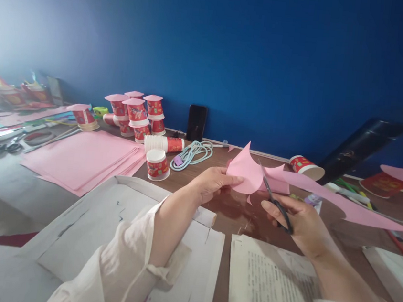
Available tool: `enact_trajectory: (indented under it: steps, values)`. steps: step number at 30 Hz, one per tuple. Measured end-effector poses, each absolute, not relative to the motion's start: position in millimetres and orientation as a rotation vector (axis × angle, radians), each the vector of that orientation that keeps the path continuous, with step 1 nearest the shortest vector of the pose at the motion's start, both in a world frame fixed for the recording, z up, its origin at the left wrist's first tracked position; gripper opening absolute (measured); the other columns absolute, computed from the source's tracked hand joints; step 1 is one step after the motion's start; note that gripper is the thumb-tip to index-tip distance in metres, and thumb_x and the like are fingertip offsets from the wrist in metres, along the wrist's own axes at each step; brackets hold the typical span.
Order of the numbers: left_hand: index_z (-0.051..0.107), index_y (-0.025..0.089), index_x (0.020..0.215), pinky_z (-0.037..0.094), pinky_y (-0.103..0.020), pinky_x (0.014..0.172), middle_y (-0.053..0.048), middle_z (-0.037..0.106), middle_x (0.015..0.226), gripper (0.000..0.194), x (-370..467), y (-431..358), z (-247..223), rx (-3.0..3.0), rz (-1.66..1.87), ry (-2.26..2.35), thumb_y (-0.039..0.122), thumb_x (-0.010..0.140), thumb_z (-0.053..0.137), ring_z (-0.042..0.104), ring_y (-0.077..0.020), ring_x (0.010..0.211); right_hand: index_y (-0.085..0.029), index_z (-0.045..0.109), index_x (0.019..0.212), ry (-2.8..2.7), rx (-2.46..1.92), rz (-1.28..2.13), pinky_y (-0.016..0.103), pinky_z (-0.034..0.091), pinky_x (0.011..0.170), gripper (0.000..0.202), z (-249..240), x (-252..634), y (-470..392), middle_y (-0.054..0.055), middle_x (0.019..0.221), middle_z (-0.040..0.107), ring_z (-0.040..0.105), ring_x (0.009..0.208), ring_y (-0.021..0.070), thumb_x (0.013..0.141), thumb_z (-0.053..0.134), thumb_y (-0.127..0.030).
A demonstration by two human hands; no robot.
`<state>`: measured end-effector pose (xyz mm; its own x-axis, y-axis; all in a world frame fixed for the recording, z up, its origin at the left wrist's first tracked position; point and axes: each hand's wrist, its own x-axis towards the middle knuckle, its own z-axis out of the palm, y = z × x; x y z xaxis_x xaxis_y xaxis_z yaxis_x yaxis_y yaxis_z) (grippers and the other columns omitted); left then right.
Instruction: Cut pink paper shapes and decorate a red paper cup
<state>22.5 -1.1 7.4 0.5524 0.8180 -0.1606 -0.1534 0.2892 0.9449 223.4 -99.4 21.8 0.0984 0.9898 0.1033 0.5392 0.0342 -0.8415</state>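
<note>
Over the brown table my left hand (216, 184) pinches a piece of pink paper (245, 171), its lower right edge rounded and a pointed corner sticking up. My right hand (297, 221) has its fingers in the handles of dark scissors (278, 204). The scissor blades lie at the right edge of the pink paper. Behind and to the right, a long curved pink strip (327, 189) stretches over the table. A small pink scrap (249, 200) shows just below the held piece.
Red paper cups (137, 113) with pink discs stand stacked at the back left, near pink sheets (85, 158). A coiled cable (195, 155), a phone (196, 122) and a single cup (157, 164) lie beyond my left hand. A printed booklet (270, 283) and a black cylinder (362, 146) are rightward.
</note>
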Motion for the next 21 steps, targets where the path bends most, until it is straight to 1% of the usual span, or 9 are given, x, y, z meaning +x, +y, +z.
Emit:
enact_trajectory:
  steps: [4,10,14,21]
  values:
    - [0.068,0.012,0.081,0.030,-0.024,0.054,-0.001,0.060,0.067,0.037,22.2,-0.5,7.5,1.103,0.732,0.765,0.039,0.062,0.084,0.045,-0.0064,0.056,-0.023,0.078,0.082,-1.526,-1.584,0.760,0.027,0.041,0.051,0.040,23.8,222.1,-99.3,0.001,0.058,0.060,0.051,0.052,0.0138,0.070,0.073,-0.061]
    - [0.067,0.011,0.080,0.030,-0.024,0.055,0.000,0.058,0.066,0.038,21.2,-0.5,7.3,1.136,0.731,0.760,0.041,0.063,0.083,0.043,-0.0060,0.055,-0.021,0.079,0.084,-1.524,-1.601,0.738,0.027,0.041,0.050,0.042,23.4,222.6,-99.8,0.001,0.059,0.061,0.051,0.052,0.0134,0.070,0.073,-0.060]
    - [0.066,0.012,0.077,0.031,-0.024,0.056,0.001,0.055,0.063,0.037,20.7,-1.0,7.4,1.140,0.743,0.746,0.041,0.062,0.084,0.044,-0.0061,0.055,-0.021,0.078,0.081,-1.515,-1.599,0.726,0.026,0.041,0.050,0.041,20.1,223.9,-99.4,0.001,0.059,0.061,0.052,0.052,0.0133,0.070,0.073,-0.060]
    - [0.067,0.012,0.084,0.032,-0.024,0.056,0.000,0.056,0.066,0.040,20.3,-0.8,6.8,1.150,0.713,0.763,0.042,0.064,0.083,0.045,-0.0066,0.055,-0.022,0.078,0.082,-1.497,-1.591,0.748,0.026,0.041,0.050,0.039,19.4,223.4,-99.3,0.001,0.059,0.061,0.052,0.052,0.0132,0.069,0.074,-0.058]
